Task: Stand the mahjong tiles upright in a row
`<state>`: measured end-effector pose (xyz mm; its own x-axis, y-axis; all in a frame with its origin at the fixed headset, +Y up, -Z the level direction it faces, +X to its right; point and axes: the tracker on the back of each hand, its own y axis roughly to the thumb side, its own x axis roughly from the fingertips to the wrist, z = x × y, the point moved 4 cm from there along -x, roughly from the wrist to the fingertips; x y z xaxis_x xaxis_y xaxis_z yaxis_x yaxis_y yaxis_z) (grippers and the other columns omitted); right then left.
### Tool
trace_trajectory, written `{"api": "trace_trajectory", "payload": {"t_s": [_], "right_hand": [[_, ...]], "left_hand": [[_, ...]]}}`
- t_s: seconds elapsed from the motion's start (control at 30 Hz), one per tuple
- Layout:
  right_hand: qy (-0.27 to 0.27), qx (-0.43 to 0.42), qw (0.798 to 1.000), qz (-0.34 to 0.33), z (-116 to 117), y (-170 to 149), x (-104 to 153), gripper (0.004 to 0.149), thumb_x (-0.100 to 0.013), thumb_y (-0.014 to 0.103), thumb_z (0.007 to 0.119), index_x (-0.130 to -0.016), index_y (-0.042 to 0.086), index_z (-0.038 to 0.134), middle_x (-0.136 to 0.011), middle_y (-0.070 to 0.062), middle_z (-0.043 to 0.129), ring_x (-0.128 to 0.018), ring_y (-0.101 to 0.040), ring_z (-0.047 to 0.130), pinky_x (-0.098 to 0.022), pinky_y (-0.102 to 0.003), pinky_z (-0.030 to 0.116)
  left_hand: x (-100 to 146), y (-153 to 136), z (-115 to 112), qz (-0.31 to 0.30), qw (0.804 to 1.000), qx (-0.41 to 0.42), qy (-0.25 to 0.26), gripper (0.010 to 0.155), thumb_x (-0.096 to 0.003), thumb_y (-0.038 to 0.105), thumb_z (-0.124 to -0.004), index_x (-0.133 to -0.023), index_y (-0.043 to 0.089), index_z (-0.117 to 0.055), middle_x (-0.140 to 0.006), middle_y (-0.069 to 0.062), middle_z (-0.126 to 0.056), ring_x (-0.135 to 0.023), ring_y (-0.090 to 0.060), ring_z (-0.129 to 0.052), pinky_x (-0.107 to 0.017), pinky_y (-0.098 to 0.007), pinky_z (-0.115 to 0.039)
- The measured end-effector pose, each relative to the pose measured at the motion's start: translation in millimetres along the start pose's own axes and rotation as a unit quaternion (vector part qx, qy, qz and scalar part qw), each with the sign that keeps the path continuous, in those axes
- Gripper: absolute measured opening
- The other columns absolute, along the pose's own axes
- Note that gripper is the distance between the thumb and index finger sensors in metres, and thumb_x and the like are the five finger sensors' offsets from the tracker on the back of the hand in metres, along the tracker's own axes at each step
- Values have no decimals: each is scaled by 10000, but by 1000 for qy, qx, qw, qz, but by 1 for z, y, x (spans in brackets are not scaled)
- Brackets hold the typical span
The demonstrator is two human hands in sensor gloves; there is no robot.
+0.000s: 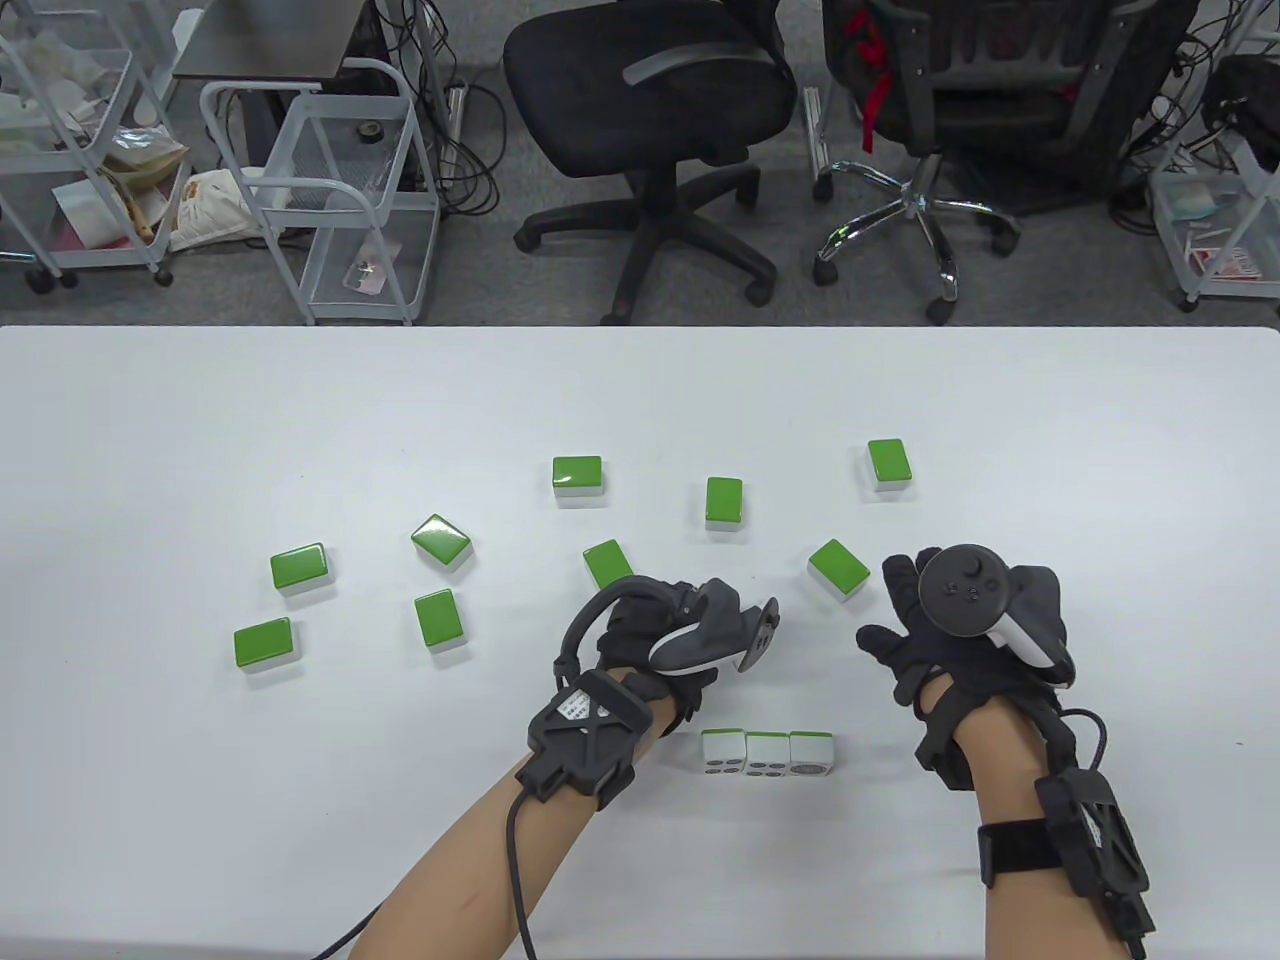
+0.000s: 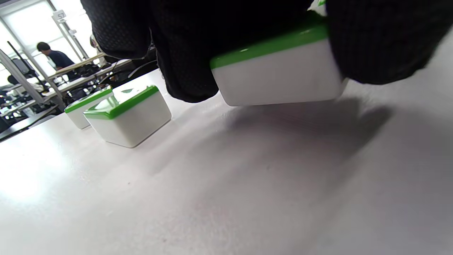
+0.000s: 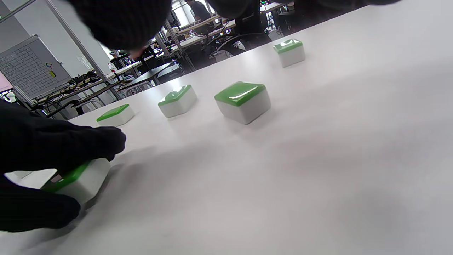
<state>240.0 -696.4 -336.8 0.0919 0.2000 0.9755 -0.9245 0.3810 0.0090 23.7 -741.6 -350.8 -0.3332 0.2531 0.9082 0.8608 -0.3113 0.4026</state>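
Hands differ: the left hand (image 1: 655, 640) pinches a green-backed tile (image 2: 279, 71) just behind the row of three upright tiles (image 1: 768, 753) on the tabletop (image 1: 200, 420), the right hand (image 1: 960, 630) hovers spread, so lift cleanly, turn it upright, seat it flush beside the row.

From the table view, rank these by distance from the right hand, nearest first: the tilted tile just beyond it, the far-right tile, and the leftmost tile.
1. Tilted tile, just up-left of the right hand.
2. Far-right tile, farther up the table.
3. Leftmost tile, across at the table's left side.
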Motion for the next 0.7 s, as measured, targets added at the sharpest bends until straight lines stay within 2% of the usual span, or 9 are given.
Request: {"api": "trace_trajectory", "payload": {"t_s": [0.1,0.2,0.3,0.43,0.53,0.7], "right_hand": [[-1,-1,1000,1,-1,-1,0,792,-341,467,778,-976,98,484,-1052,-276,351,-894,-634,448,-580,-711,521],[-1,-8,1000,3,-1,-3,1,793,-341,466,778,-977,96,483,-1052,-278,350,-897,-630,449,-580,-712,520],[-1,-12,1000,3,-1,-4,2,792,-340,466,778,-976,95,484,-1052,-277,352,-892,-637,448,-580,-712,520],[3,-19,1000,4,0,-5,2,793,-341,465,778,-976,95,482,-1052,-278,350,-896,-632,450,-580,-712,520],[5,-17,1000,4,1,-4,2,794,-341,466,778,-977,95,481,-1052,-279,350,-890,-639,448,-580,-712,521],[10,-21,1000,4,2,-5,2,794,-340,465,778,-977,97,479,-1052,-277,350,-897,-631,451,-580,-711,520]], "left_hand": [[13,-15,10,-20,998,59,-24,773,-238,574,-840,-934,330,-607,-1003,34,-810,-834,-212,-982,-667,-496,-741],[26,-24,9,-43,992,108,-58,774,-235,510,-854,-939,320,-595,-1024,22,-780,-878,-234,-952,-674,-510,-727],[42,-26,-2,-80,982,136,-100,777,-222,470,-860,-938,312,-600,-1027,18,-779,-894,-239,-948,-671,-511,-734],[60,-15,-24,-135,953,210,-171,776,-217,445,-847,-937,288,-601,-1023,6,-781,-898,-253,-948,-665,-512,-739],[63,-10,-34,-146,941,242,-185,772,-215,447,-842,-931,272,-612,-1012,4,-798,-877,-244,-939,-663,-503,-741],[60,-14,-35,-134,941,261,-169,768,-218,455,-824,-929,276,-597,-970,43,-856,-817,-220,-980,-652,-474,-764]]}}
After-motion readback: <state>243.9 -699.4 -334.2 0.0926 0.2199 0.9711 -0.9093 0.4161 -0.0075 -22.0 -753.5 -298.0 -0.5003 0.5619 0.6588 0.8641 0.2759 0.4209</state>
